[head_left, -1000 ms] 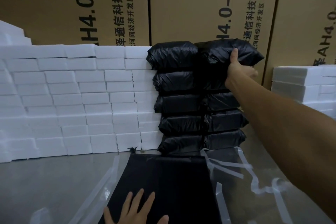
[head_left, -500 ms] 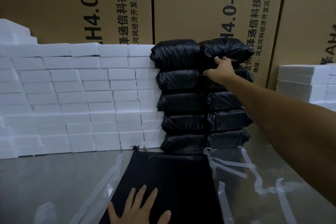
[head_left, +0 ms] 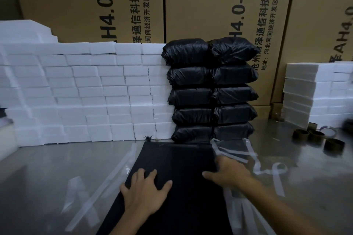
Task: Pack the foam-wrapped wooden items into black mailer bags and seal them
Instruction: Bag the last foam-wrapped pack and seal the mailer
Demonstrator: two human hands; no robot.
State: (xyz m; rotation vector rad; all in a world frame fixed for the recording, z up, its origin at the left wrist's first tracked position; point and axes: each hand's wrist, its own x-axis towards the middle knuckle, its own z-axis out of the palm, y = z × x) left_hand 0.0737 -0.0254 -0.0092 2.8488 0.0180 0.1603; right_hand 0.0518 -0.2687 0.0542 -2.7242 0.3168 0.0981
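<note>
Filling the left half of the frame, a wall of white foam-wrapped items [head_left: 82,93], bricked up against the cardboard boxes [head_left: 219,5] and seemingly waiting within reach for bagging. Lying across the lower left of the steel counter [head_left: 47,168], clear peeled liner strips [head_left: 84,204], probably pulled from mailer seals. Low at centre, pressing flat on the stack of empty black mailer bags [head_left: 177,160]: the left hand [head_left: 145,194], fingers spread, grip released, seemingly pinning the pile so a single bag can come away. Above it, at mid-frame, rising in two columns, the sealed black parcels [head_left: 212,91], packed tight beside the foam wall, presumably to stop them toppling. Just right of centre, reaching over the right edge of the pile: the right hand [head_left: 229,171], motion-blurred, fingers curling at the bag edge; impossible to tell whether the grip is closing on the top bag or merely touching it. More liner strips [head_left: 275,170] curling beside it. Far right, empty tape cores [head_left: 317,137] sitting before a second, smaller foam stack [head_left: 313,91].
</note>
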